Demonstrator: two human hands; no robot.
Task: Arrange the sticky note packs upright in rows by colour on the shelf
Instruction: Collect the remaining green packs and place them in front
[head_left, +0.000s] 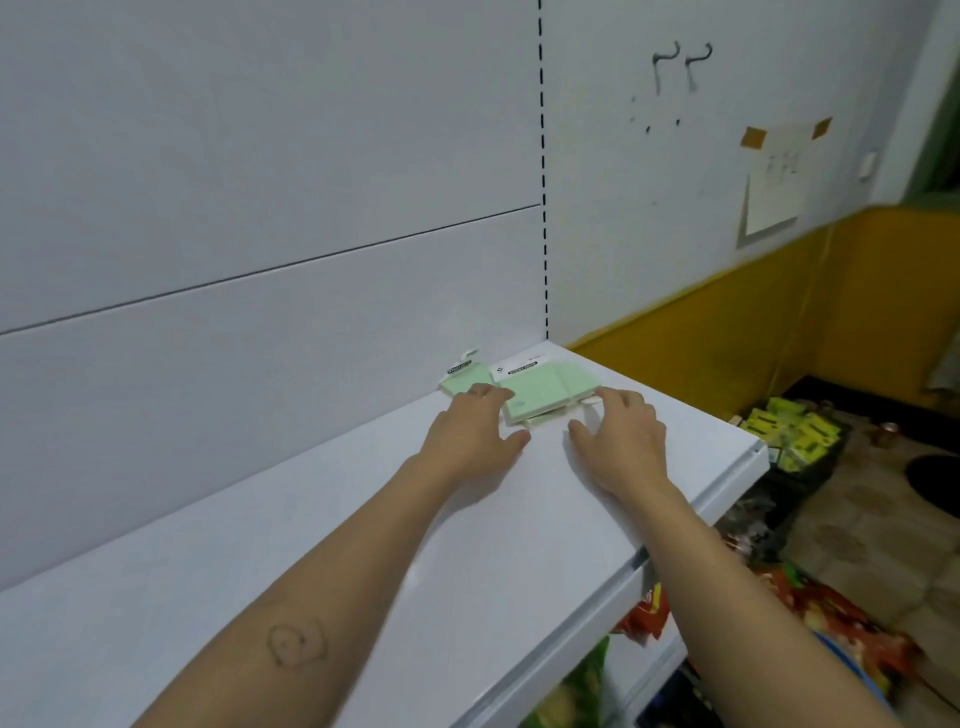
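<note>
Green sticky note packs lie at the far right end of the white shelf (291, 530), near its back panel. One larger green pack (540, 387) sits on top of others, tilted. A second green pack (460, 376) rests to its left against the back panel. My left hand (475, 431) lies palm down, its fingertips touching the packs' left edge. On the shelf to the right, my right hand (618, 441) is palm down, fingers spread, fingertips at the stack's right corner. Neither hand grips anything.
The shelf's back panel (260, 182) rises behind the packs. Past the shelf's right end, a black crate with yellow-green packs (789, 431) stands on the floor. Snack bags (810, 613) lie below the shelf's front edge. A yellow-and-white wall (727, 332) closes the right side.
</note>
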